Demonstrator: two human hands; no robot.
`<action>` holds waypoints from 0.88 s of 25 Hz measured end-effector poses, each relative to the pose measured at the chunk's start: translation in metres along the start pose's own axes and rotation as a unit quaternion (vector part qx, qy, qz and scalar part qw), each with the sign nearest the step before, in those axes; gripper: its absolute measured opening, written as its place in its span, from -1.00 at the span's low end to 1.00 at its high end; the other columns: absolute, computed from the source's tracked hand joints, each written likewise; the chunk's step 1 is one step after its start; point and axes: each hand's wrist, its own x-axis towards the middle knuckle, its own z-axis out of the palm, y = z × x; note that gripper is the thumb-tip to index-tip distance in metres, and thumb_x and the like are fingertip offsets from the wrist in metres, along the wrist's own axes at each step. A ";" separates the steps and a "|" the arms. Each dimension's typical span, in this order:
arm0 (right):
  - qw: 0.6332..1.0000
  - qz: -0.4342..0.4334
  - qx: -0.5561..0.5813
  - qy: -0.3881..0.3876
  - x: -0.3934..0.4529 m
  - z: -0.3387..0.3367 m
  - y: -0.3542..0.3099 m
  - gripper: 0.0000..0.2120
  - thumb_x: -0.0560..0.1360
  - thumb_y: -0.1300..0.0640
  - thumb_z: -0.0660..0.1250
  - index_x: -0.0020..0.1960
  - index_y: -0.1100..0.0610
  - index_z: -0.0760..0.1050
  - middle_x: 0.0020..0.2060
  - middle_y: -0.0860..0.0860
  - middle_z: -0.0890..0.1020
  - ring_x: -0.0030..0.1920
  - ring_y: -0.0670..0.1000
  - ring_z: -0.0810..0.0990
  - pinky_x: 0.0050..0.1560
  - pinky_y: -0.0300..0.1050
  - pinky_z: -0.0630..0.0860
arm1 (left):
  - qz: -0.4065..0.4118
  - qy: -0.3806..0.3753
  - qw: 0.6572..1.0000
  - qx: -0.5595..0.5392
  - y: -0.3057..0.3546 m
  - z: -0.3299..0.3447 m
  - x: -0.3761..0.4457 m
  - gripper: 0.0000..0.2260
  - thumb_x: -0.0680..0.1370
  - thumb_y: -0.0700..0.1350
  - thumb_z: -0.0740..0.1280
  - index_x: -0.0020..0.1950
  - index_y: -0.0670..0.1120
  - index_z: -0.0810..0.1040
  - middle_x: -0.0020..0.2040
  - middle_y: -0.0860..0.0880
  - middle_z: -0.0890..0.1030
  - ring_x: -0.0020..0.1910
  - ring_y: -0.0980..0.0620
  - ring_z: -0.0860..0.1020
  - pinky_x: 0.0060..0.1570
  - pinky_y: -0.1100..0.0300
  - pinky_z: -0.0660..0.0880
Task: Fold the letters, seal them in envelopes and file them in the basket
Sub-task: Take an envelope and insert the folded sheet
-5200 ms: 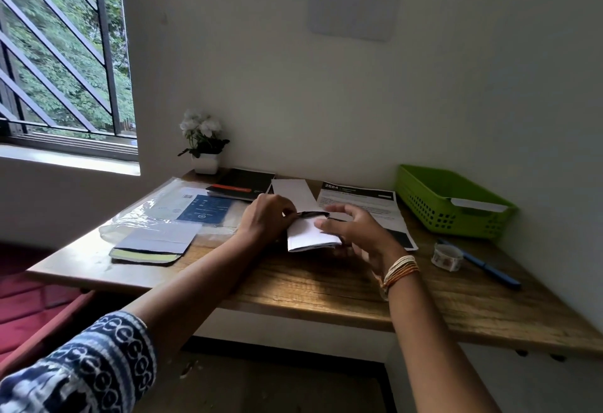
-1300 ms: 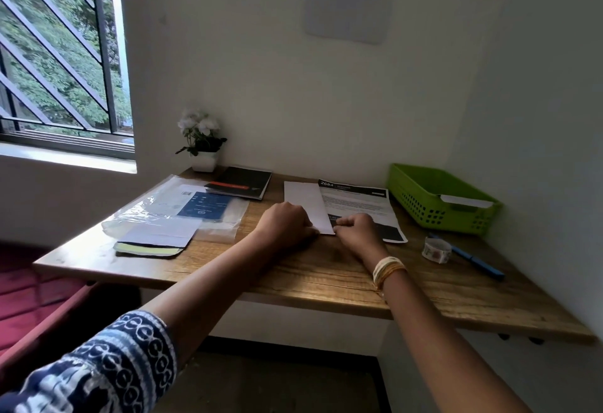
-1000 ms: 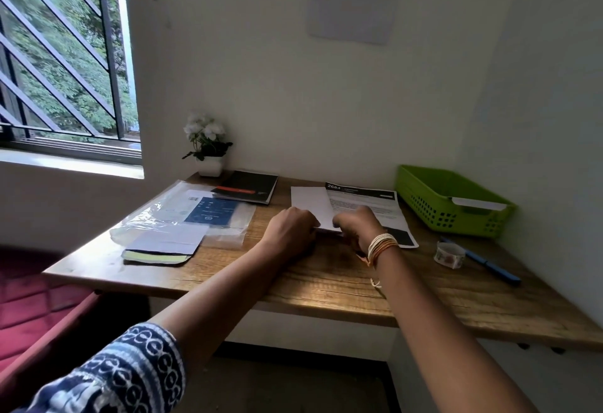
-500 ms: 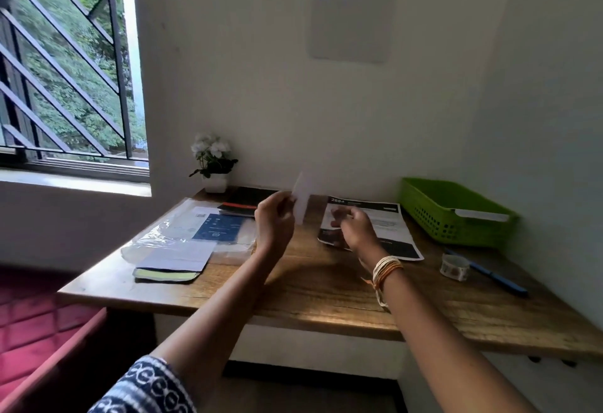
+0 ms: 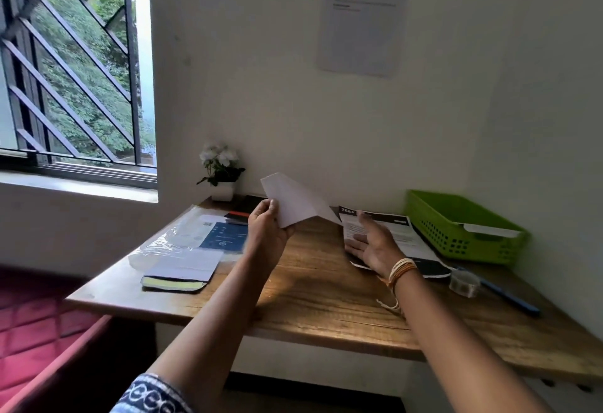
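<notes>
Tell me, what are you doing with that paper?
A person is at a wooden desk getting letters ready. The left hand holds a folded white paper up above the desk. The right hand is open and empty, over a printed sheet that lies flat. The green basket on the right already has one white envelope resting across it.

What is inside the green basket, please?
Inside the green basket one white envelope lies near its right end. The basket's front wall hides the bottom, so anything else inside cannot be seen.
</notes>
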 end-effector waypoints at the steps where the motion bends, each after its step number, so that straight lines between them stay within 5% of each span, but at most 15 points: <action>1: 0.999 0.024 0.046 -0.010 0.001 -0.001 -0.001 -0.57 0.54 -0.03 0.32 0.32 0.06 0.27 -0.03 0.20 0.45 0.06 0.24 0.50 0.18 0.11 0.45 | -0.008 -0.009 1.000 -0.016 0.001 0.000 -0.001 -0.82 0.65 -0.20 0.11 -0.10 -0.15 0.44 -0.09 -0.15 0.55 -0.06 -0.12 0.57 -0.14 -0.08 0.60; 10: 0.979 0.093 0.176 -0.037 0.018 -0.005 0.005 -0.26 0.50 -0.01 0.36 0.50 0.22 0.05 0.24 0.35 0.41 0.17 0.30 0.52 0.15 0.18 0.45 | -0.011 -0.003 0.998 -0.060 0.009 -0.007 0.003 -0.88 0.62 -0.19 0.13 -0.03 -0.14 0.45 -0.01 -0.17 0.52 0.01 -0.15 0.54 -0.21 -0.05 0.63; 14: 0.980 0.031 0.194 -0.027 0.023 0.004 -0.002 -0.48 0.55 0.07 0.29 0.43 0.21 0.23 -0.06 0.24 0.62 -0.16 0.15 0.67 -0.07 0.08 0.60 | -0.050 0.019 0.997 -0.054 0.010 -0.007 0.001 -0.86 0.62 -0.20 0.14 -0.06 -0.13 0.46 -0.04 -0.14 0.51 -0.05 -0.10 0.54 -0.29 0.02 0.64; 17: 0.970 -0.009 0.242 0.002 0.020 0.002 -0.012 -0.73 0.55 0.13 0.26 0.20 0.20 0.49 -0.22 0.15 0.66 -0.22 0.11 0.67 -0.30 -0.01 0.66 | -0.074 0.052 0.996 0.026 0.005 -0.006 0.002 -0.87 0.62 -0.20 0.15 -0.04 -0.13 0.47 -0.01 -0.15 0.49 -0.05 -0.09 0.53 -0.31 0.01 0.60; 22: 0.961 -0.031 0.260 0.093 0.002 -0.035 -0.023 -0.64 0.57 -0.07 0.03 0.03 0.13 0.50 -0.10 0.19 0.61 -0.09 0.20 0.60 -0.05 0.11 0.59 | -0.086 0.093 0.973 0.192 0.002 -0.006 -0.002 -0.85 0.61 -0.21 0.16 0.13 -0.16 0.45 -0.01 -0.12 0.46 -0.04 -0.09 0.52 -0.17 -0.03 0.60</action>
